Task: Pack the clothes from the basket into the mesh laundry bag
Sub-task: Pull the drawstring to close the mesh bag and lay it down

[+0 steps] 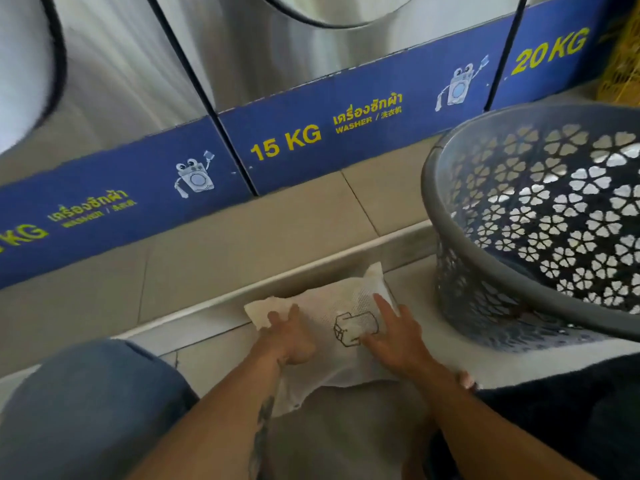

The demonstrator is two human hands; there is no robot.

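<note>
Mesh laundry bag (332, 327), white, lying flat on the tiled floor (214, 244) just in front of a low step, between the knees and beside the basket (540, 216). Printed on its upper face with a dark line drawing of a box-like shape. Left hand (292, 336) resting on the bag's left part, fingers curled and pinching a fold of the mesh near the far left corner. Right hand (394, 336) laid palm down on the bag's right part, fingers spread, forefinger stretched toward the far right corner. Near edge of the bag hanging loose over pale cloth below the forearms (whether garment or more bag, could not tell). Basket grey, round, pierced with flower-shaped holes, tilted with its mouth toward the camera, standing just right of the bag; inside showed no clothes, only the light floor through the holes. Beyond the step, a row of steel washers (277, 64) with blue base panels marked 15 KG and 20 KG in yellow. Blue denim knee (90, 403) at lower left; dark fabric (568, 407) at lower right.
</note>
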